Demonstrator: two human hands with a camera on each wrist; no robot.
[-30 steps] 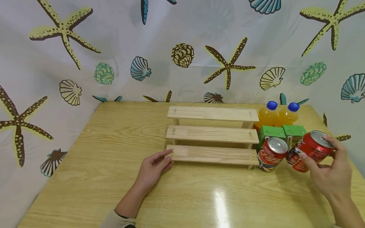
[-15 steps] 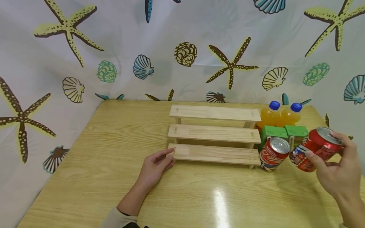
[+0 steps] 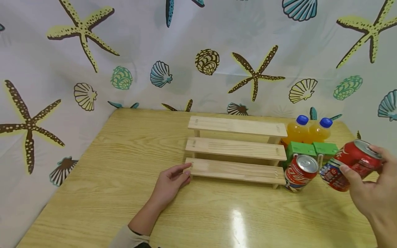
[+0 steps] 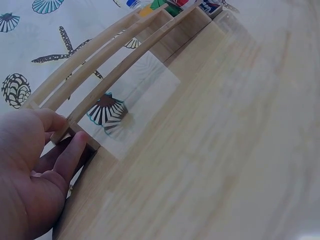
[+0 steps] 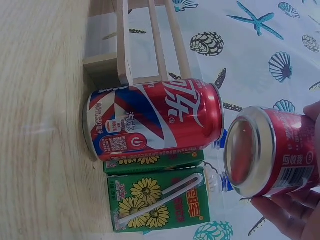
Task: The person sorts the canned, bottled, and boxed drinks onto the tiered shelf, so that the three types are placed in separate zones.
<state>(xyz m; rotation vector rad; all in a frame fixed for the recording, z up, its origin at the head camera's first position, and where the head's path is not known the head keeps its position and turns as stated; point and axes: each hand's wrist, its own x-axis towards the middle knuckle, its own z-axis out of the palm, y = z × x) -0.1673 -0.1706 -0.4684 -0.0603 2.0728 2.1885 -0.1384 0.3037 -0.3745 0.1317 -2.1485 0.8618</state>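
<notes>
A red cola can (image 3: 350, 166) is held tilted in the air by my right hand (image 3: 376, 187), its thumb on the near side and fingers round the top end. The right wrist view shows the silver bottom of this held can (image 5: 275, 150). A second cola can (image 3: 300, 174) stands upright on the table, close to the right end of a three-tier wooden step rack (image 3: 232, 170). My left hand (image 3: 169, 184) grips the left end of the rack's lowest step; in the left wrist view, the thumb of that hand (image 4: 30, 165) lies against the step's end.
Behind the standing can are two green drink cartons (image 3: 301, 148) with straws, seen larger in the right wrist view. Farther back stand two orange drink bottles (image 3: 297, 131) with blue caps. A patterned cloth (image 3: 183, 44) hangs behind the wood-grain table (image 3: 130, 155).
My right hand has carried the tilted can a little to the right, farther from the standing can. The left hand stays on the rack's end. The head view has shifted slightly.
</notes>
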